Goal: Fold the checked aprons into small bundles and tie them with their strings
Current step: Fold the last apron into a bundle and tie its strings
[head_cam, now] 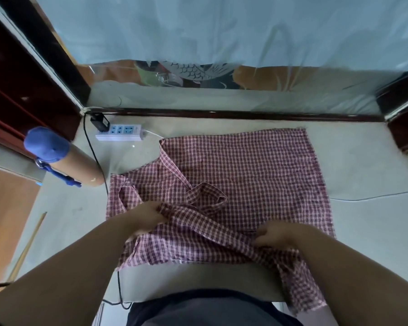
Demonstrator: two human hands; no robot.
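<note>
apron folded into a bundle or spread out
Mostly spread: the apron lies flat, only its near edge gathered where the left hand and right hand grip it.

parts covered, cut off or unclear

the fingertips of the left hand and the right hand are buried in folds of the checked apron that they grip; both forearms are cut by the lower edge. the black cable goes under the apron. the objects behind the plastic sheet are too blurred to name.
</note>
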